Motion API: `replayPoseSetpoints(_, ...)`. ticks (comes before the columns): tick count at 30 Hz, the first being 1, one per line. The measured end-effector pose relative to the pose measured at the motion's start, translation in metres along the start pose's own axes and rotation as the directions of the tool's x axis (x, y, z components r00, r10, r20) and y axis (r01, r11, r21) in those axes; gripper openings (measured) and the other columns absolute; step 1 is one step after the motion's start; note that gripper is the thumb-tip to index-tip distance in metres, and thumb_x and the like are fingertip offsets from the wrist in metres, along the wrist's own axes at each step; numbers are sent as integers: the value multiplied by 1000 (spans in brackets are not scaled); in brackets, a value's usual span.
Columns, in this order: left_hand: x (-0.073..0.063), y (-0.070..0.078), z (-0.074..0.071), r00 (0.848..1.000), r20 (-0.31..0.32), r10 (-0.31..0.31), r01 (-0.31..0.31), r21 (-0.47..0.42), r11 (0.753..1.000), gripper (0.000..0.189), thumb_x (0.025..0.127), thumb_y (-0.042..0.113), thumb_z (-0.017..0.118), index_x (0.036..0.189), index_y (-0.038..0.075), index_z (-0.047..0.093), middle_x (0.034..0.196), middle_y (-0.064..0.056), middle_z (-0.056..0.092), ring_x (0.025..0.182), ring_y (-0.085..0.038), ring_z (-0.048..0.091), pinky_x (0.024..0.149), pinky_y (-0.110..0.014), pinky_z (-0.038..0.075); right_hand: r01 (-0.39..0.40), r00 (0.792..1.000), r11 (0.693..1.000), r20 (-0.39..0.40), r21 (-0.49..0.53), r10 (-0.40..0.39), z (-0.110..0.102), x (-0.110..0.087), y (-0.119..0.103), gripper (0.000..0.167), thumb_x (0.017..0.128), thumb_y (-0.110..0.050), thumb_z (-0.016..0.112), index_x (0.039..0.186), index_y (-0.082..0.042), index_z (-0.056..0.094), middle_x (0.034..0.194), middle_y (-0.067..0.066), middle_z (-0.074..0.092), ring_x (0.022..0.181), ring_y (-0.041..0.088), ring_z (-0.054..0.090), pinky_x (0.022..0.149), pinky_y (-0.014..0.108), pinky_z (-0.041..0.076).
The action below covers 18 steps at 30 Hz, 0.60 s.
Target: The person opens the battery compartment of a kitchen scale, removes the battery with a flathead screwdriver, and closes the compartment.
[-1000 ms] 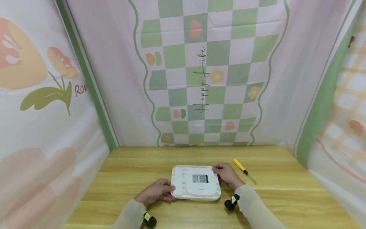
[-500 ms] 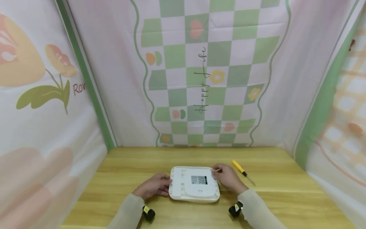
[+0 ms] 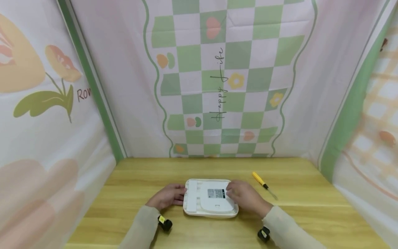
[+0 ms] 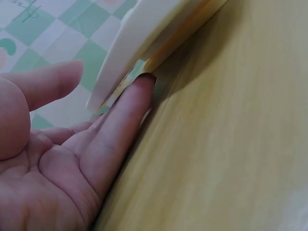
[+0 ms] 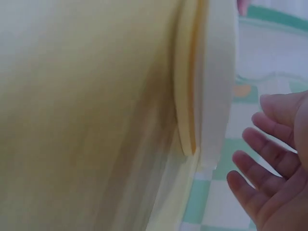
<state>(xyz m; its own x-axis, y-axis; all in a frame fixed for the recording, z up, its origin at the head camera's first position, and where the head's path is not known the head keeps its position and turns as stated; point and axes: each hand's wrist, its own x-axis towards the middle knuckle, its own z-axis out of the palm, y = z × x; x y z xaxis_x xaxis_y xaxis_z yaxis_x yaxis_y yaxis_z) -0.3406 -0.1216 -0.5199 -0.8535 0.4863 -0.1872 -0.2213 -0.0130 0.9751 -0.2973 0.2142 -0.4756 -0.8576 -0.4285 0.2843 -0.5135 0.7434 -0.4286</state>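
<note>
A white rounded-rectangular plastic device (image 3: 217,208) lies flat on the table, its face with a printed label (image 3: 215,193) turned up. At its left edge is my left hand (image 3: 168,196). In the left wrist view, the fingertips of that hand reach under the raised rim (image 4: 127,50), fingers nearly straight, and the thumb stands apart from it. My right hand (image 3: 248,197) hovers over the device's right side. Seen from the right wrist, its fingers (image 5: 262,171) are loosely spread, apart from the device's edge (image 5: 219,86), holding nothing.
A screwdriver (image 3: 259,179) with a yellow handle lies on the wooden table (image 3: 140,173) beyond my right hand, tip toward the front right. Patterned cloth walls (image 3: 214,86) enclose the table at the back and both sides.
My right hand has come off the device's upper right corner and moved inward above it. My left thumb has left the rim. The device has shifted slightly left.
</note>
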Motion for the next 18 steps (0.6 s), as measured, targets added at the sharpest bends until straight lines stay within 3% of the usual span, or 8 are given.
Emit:
replayPoseSetpoints(5,-1,0,-2,999,31,7,-8,7,1000,44,98,9,56,131,-16,43,105,-19,64,92,-28,66,84,-44,56,195,980,974,56,-119,-189,1,-3,-6,12,92,-18,67,99,-11,72,105,0,66,100,20,61,88,43,52)
replayPoseSetpoints(18,-2,-7,-2,1000,-3,21,-20,59,998,48,93,4,61,134,-14,44,103,-19,66,90,-29,66,80,-43,58,375,927,907,79,-194,-366,19,2,-16,11,91,-24,69,93,-14,73,103,-1,66,97,16,62,85,36,55)
